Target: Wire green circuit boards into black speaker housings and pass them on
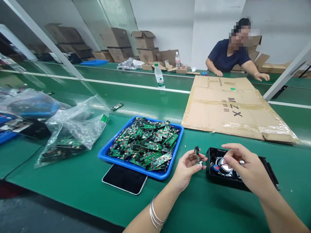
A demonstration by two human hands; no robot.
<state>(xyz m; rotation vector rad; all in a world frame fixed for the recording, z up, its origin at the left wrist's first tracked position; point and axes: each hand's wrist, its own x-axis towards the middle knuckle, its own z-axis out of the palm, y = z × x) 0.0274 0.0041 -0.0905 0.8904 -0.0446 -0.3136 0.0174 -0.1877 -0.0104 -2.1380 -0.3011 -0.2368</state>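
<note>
Between the thumb and fingers of my left hand (188, 168) is a small circuit board (198, 154), held on edge just left of a black speaker housing (212, 176). The housing lies with its inside facing up, showing a round silver speaker (225, 167) and a small blue part (216, 167). Over it, my right hand (245, 165) pinches a thin red and black wire (221, 165) that runs from the blue part. The fingers hide the wire's end and much of the housing's right side. Farther left, a blue tray (103, 156) is heaped with similar green circuit boards (152, 145).
A phone (125, 179) lies partly under the tray. Clear plastic bags (77, 126) sit at left, and a single board (117, 106) lies behind. A flattened cardboard box (211, 106) covers the back right. A water bottle (159, 76) stands beyond; a person (228, 56) leans over the far bench.
</note>
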